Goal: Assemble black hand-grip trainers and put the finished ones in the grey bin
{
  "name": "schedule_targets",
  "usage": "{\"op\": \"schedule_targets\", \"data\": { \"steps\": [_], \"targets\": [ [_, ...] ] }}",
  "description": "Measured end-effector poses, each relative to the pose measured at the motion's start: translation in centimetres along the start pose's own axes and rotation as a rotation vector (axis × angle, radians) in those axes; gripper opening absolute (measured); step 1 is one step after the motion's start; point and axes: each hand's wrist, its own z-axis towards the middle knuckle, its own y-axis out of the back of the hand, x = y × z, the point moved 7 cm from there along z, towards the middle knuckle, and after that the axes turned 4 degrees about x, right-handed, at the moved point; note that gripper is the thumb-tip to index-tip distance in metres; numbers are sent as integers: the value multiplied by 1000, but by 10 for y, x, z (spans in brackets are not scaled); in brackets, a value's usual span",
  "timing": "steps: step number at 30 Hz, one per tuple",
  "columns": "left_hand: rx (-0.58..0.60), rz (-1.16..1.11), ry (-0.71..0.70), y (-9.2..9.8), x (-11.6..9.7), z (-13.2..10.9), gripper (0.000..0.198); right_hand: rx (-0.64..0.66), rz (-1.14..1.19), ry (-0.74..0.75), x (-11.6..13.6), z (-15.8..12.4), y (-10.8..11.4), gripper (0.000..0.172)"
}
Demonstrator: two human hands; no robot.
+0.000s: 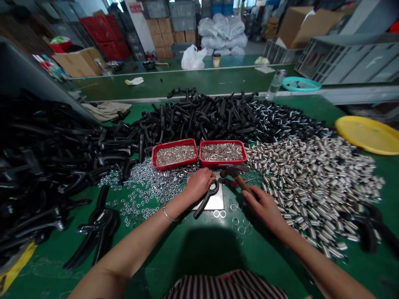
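My right hand (pixel 261 204) is wrapped round the wooden handle of a hammer (pixel 242 182), whose dark head hovers just right of a metal plate (pixel 220 201). On that plate lies a black handle part with a ring-shaped end (pixel 206 199). My left hand (pixel 201 182) is at the ring end, fingers bent and pressed together; whatever is between the fingertips is hidden. Several thin metal rings (pixel 219 214) lie at the plate's front edge and to its right. A red-handled tool (pixel 237 183) lies partly behind the hammer.
Two red trays, a left one (pixel 153 162) with small rings and a right one (pixel 245 155) with pins, stand behind the plate. Black handles (pixel 202 114) are heaped behind and left, metal cylinders (pixel 299 178) right, nuts (pixel 146 187) left. A yellow lid (pixel 368 135) lies far right.
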Motion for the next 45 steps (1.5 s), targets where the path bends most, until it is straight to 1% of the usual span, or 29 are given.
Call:
{"op": "schedule_targets", "data": {
  "steps": [2,4,9,12,14,16,17,18,20,21,22,23,25,27,29,31,33,35,38,40,42,45],
  "targets": [
    [-8,56,-15,-2,-2,0,17,4,10,-8,-2,0,-1,34],
    [-25,134,-60,-6,-6,-1,19,6,19,-9,-4,0,-2,34],
    [-53,328,-267,-21,-17,-8,29,13,52,-18,-4,-1,-4,35],
    [-42,357,-345,-27,-19,-9,29,10,56,-14,-3,-2,-6,35],
    [-29,352,-347,-26,-19,-7,28,11,51,-11,-3,-3,-6,35],
    [-31,332,-291,-20,-17,-8,23,19,21,-3,-1,-3,-3,36],
    [-54,309,-240,-15,-15,-11,22,26,-10,11,3,-3,-1,36],
    [-93,279,-179,-9,-12,-16,27,34,-52,33,8,-4,3,36],
    [-184,214,-49,5,-7,-32,51,48,-150,104,25,-7,12,36],
    [-212,190,9,10,-6,-42,60,46,-195,145,35,-8,16,35],
    [-215,176,52,12,-5,-52,65,36,-232,181,45,-8,20,35],
    [-195,173,81,12,-6,-61,64,22,-264,206,54,-8,23,35],
    [-121,185,108,9,-9,-72,57,24,-340,227,65,-1,23,34],
    [-58,205,126,5,-13,-77,48,97,-469,200,67,11,14,31],
    [-37,210,147,4,-15,-77,41,199,-586,166,64,22,4,28],
    [-38,194,160,4,-15,-74,39,240,-606,171,63,28,0,28],
    [-47,174,163,6,-15,-73,39,207,-575,200,63,28,2,30],
    [-53,155,165,6,-14,-73,39,177,-604,192,60,25,3,30],
    [-68,109,185,6,-11,-77,42,235,-679,165,55,18,-2,28],
    [-94,60,212,6,-8,-80,51,272,-658,213,61,14,-9,28],
    [-123,21,245,6,-6,-83,61,274,-661,270,72,11,-17,28],
    [-119,28,280,3,-4,-85,64,285,-746,267,80,12,-29,23]
  ]
}}
